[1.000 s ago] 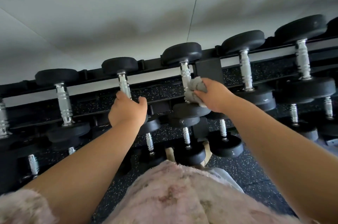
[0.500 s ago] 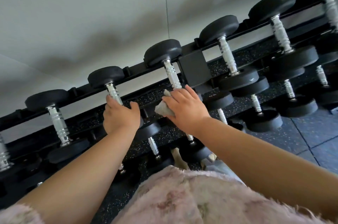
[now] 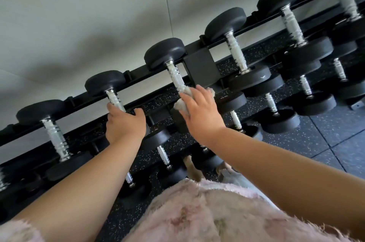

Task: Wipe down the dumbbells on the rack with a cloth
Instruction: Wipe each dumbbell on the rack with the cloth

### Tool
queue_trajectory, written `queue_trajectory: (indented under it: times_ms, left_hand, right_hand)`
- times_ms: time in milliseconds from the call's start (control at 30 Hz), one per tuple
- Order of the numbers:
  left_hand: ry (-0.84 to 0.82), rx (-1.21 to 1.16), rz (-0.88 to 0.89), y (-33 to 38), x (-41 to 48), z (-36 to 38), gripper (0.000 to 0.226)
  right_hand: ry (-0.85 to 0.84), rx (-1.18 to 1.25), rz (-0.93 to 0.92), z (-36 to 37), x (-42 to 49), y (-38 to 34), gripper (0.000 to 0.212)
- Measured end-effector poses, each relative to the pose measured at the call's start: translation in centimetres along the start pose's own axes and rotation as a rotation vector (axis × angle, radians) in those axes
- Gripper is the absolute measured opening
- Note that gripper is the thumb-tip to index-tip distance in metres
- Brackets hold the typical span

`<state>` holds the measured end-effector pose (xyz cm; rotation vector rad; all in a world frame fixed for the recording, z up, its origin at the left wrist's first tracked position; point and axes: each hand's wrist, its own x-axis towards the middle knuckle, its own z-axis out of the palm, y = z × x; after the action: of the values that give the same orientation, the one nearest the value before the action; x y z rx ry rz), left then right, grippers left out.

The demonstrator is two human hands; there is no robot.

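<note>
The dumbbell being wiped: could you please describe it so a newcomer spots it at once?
On the top tier of the long black metal rack, find the square black bracket. Just left of it sits a black round-headed dumbbell with a knurled silver handle. It alone has a crumpled grey cloth pressed to it by the right hand.

Left grip (image 3: 125, 125): my fingers curl round a dumbbell handle (image 3: 114, 98), thumb out to the right. Right grip (image 3: 201, 112): palm down, fingers nearly straight, pressing the cloth (image 3: 180, 105). Both my bare forearms extend forward, converging.
</note>
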<state>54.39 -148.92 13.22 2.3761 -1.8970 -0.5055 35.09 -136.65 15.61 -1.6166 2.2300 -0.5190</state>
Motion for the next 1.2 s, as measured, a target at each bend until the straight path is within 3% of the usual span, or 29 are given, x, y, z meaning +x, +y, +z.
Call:
queue_trajectory:
  times_ms: [133,200,267,400,533,600,633,767,833,900,1000,1067,1200]
  left_hand:
    - [-0.006,0.003,-0.008,0.1,-0.1,-0.2,0.083]
    - [-0.001,0.008,-0.007,0.3,-0.2,-0.2,0.083]
    - [0.002,0.012,-0.005,0.3,-0.2,-0.4,0.083]
    - [-0.027,0.005,-0.012,-0.1,0.0,-0.5,0.085]
    - [-0.037,0.001,-0.007,-0.2,0.0,-0.4,0.084]
    - [-0.041,0.002,-0.001,-0.1,0.0,-0.5,0.083]
    - [-0.041,0.0,0.001,-0.1,-0.1,-0.5,0.083]
    - [-0.052,-0.023,0.002,-0.1,-0.1,-0.6,0.08]
    - [-0.05,-0.017,0.02,0.0,-0.2,-0.8,0.08]
    - [-0.034,0.055,0.07,0.0,-0.5,-1.2,0.082]
    - [-0.028,0.188,0.249,0.4,-1.6,-1.5,0.082]
    - [-0.063,0.151,0.396,2.0,-3.0,-1.1,0.076]
    - [-0.147,-0.033,0.709,8.5,-6.8,0.7,0.056]
  right_hand:
    - [-0.075,-0.167,-0.468,1.5,-0.9,-1.3,0.05]
    - [-0.129,-0.282,-0.523,1.9,-0.1,-1.5,0.05]
    - [-0.098,-0.369,-0.439,1.5,1.2,-0.8,0.051]
    - [-0.011,-0.124,-0.126,-1.6,1.8,1.7,0.042]
    - [-0.213,0.036,0.342,-3.6,0.9,5.1,0.045]
    - [-0.35,-0.031,0.479,-3.4,1.0,6.0,0.046]
    - [-0.369,0.049,0.541,-3.2,1.1,5.6,0.049]
    - [-0.181,0.46,0.547,-1.2,0.1,0.6,0.047]
    - [-0.05,0.423,0.418,0.1,-0.8,-0.3,0.05]
    - [-0.051,0.341,0.346,0.0,-1.0,0.9,0.053]
    - [-0.224,0.212,0.339,-1.8,-0.3,3.8,0.052]
    - [-0.313,0.074,0.484,-3.2,0.1,5.6,0.051]
    - [-0.059,0.155,0.541,-7.1,-1.4,7.9,0.047]
